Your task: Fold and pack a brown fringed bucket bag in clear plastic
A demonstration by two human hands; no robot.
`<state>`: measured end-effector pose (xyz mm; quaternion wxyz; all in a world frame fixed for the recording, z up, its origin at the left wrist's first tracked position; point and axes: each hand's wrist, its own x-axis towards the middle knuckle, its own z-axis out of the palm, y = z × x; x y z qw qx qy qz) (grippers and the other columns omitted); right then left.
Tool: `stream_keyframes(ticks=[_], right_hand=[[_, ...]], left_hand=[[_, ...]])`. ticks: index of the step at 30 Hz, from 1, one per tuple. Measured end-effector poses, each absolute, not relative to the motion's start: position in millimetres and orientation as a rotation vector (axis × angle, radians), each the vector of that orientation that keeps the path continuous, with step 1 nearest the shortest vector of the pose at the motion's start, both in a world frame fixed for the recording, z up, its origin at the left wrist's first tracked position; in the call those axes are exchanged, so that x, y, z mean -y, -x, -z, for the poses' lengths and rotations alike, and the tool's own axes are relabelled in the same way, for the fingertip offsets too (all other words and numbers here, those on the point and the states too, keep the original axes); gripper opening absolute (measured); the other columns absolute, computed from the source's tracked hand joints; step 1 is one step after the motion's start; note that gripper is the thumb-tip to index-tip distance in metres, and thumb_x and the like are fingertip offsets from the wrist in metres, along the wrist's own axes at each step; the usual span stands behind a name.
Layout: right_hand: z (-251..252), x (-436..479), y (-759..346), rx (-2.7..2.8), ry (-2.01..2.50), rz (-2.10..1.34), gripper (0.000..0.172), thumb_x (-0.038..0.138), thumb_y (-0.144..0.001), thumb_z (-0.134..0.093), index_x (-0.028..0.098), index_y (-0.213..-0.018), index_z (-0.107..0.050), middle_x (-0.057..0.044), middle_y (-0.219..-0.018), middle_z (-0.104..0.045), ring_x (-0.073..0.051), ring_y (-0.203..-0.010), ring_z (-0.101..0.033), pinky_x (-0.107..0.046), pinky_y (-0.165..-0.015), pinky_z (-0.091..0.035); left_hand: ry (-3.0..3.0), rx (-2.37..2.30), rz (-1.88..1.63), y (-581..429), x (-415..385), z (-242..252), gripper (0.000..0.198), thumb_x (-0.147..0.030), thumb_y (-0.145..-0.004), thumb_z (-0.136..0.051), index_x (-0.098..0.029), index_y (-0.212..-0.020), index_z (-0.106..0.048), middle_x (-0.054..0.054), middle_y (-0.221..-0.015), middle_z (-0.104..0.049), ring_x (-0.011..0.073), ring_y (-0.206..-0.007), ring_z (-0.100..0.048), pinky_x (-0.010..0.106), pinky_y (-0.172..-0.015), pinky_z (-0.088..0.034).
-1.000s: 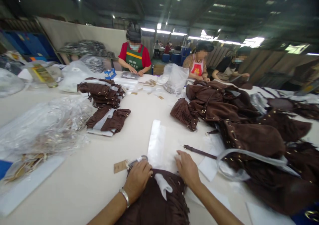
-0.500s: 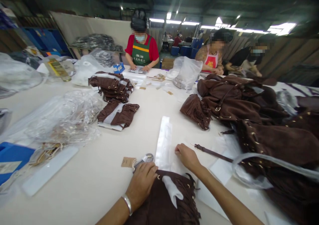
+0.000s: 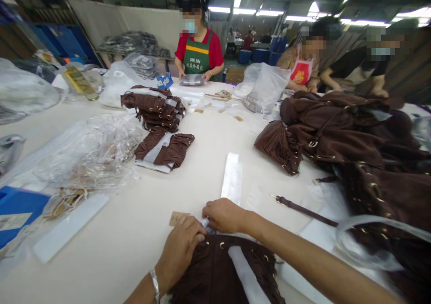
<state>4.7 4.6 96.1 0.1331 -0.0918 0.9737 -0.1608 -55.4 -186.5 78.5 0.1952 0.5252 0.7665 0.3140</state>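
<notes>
The fingers of the left hand (image 3: 180, 245) clamp the top edge of the brown fringed garment (image 3: 215, 272) at 6 o'clock on the table (image 3: 134, 236), while the fingers of the right hand (image 3: 224, 214) curl together just beside them, on what I cannot tell, with a paper tag (image 3: 178, 217) at 11 o'clock and a clear bag (image 3: 232, 178) at 12.

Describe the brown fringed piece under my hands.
The brown fringed piece, dark and suede-like, lies flat on the pale table. Metal eyelets dot its top, fringe lines its right side, a white strip crosses it. The left hand rests on its top-left corner; the right hand sits at its top edge.
</notes>
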Motion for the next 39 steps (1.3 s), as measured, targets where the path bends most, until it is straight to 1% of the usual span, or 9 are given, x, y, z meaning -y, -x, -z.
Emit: stream_keyframes(ticks=[5, 10, 14, 19, 22, 24, 27, 32, 39], right_hand=[[-105.0, -5.3, -12.7, -2.715, 0.161, 0.697, 0.034, 0.023, -0.076, -0.058, 0.017, -0.110, -0.060, -0.010, -0.099, -0.067, -0.022, -0.087, -0.064, -0.028, -0.070, -0.044], [-90.0, -11.6, -4.3, -2.296, -0.078, 0.996, 0.035, 0.023, -0.067, -0.067, 0.020, -0.101, -0.060, -0.001, -0.081, -0.066, -0.016, -0.069, -0.062, -0.023, -0.057, -0.042], [-73.4, -16.2, -0.5, -1.791, -0.229, 1.341, 0.018, 0.009, -0.067, -0.057, 0.017, -0.083, -0.060, 0.005, -0.066, -0.057, -0.010, -0.056, -0.056, -0.020, -0.055, -0.045], [-54.9, -14.3, -13.9, -1.573, -0.236, 1.627, 0.025, 0.001, -0.073, -0.042, 0.016, -0.082, -0.059, 0.006, -0.067, -0.052, -0.006, -0.057, -0.047, -0.016, -0.056, -0.040], [-55.1, -16.2, -25.6, -1.663, -0.186, 1.651, 0.016, 0.005, -0.081, -0.044, 0.016, -0.080, -0.056, 0.006, -0.068, -0.049, -0.006, -0.061, -0.045, -0.016, -0.058, -0.039], [-60.5, -19.6, -35.5, -1.827, -0.166, 1.603, 0.011, 0.016, -0.087, -0.049, 0.017, -0.079, -0.057, 0.006, -0.067, -0.047, -0.007, -0.061, -0.044, -0.016, -0.058, -0.037], [-67.5, -23.0, -55.0, -2.029, -0.202, 1.544, 0.017, 0.034, -0.088, -0.056, 0.019, -0.088, -0.062, 0.005, -0.070, -0.055, -0.009, -0.065, -0.050, -0.017, -0.057, -0.038], [-60.2, -15.4, -83.1, -2.204, -0.276, 1.542, 0.024, 0.038, -0.092, -0.051, 0.018, -0.091, -0.066, 0.001, -0.076, -0.066, -0.010, -0.066, -0.057, -0.016, -0.057, -0.039], [-52.4, -10.8, -91.0, -2.305, -0.318, 1.533, 0.028, 0.039, -0.095, -0.047, 0.019, -0.086, -0.065, 0.003, -0.069, -0.063, -0.009, -0.060, -0.054, -0.018, -0.055, -0.036]], left_hand=[[-1.331, -2.075, -1.107, 60.9, 194.8, -71.6, 0.018, -0.024, -0.097, -0.042, -0.022, -0.089, -0.058, 0.005, -0.104, -0.053, 0.0227, -0.102, -0.048, 0.039, -0.089, -0.039], [-1.238, -2.000, -1.090, 57.0, 193.8, -67.7, 0.020, -0.025, -0.098, -0.039, -0.022, -0.087, -0.055, 0.005, -0.109, -0.051, 0.0212, -0.106, -0.047, 0.036, -0.091, -0.039], [-1.217, -1.979, -1.068, 57.4, 190.8, -62.4, 0.020, -0.025, -0.098, -0.036, -0.023, -0.089, -0.054, 0.005, -0.108, -0.052, 0.0203, -0.104, -0.048, 0.036, -0.091, -0.040], [-1.271, -1.936, -1.043, 61.1, 190.5, -54.4, 0.019, -0.025, -0.099, -0.035, -0.024, -0.093, -0.053, 0.005, -0.117, -0.050, 0.0203, -0.112, -0.046, 0.037, -0.095, -0.039], [-1.402, -1.876, -0.955, 65.3, 189.7, -52.6, 0.018, -0.022, -0.099, -0.033, -0.024, -0.098, -0.050, 0.005, -0.115, -0.054, 0.0193, -0.109, -0.049, 0.037, -0.097, -0.040], [-1.484, -1.853, -0.912, 69.0, 187.7, -53.2, 0.014, -0.021, -0.098, -0.035, -0.024, -0.102, -0.048, 0.005, -0.107, -0.057, 0.0192, -0.102, -0.052, 0.036, -0.093, -0.043], [-1.607, -1.869, -0.897, 73.7, 182.6, -54.9, 0.013, -0.026, -0.094, -0.048, -0.025, -0.107, -0.047, 0.003, -0.101, -0.060, 0.0208, -0.097, -0.054, 0.035, -0.089, -0.046], [-1.587, -1.833, -0.904, 74.0, 176.3, -53.2, 0.013, -0.027, -0.091, -0.054, -0.026, -0.103, -0.049, 0.001, -0.097, -0.061, 0.0204, -0.095, -0.055, 0.033, -0.085, -0.049], [-1.447, -1.804, -0.827, 68.8, 171.5, -48.5, 0.012, -0.020, -0.086, -0.052, -0.025, -0.098, -0.052, 0.002, -0.095, -0.060, 0.0189, -0.091, -0.058, 0.032, -0.082, -0.051]])
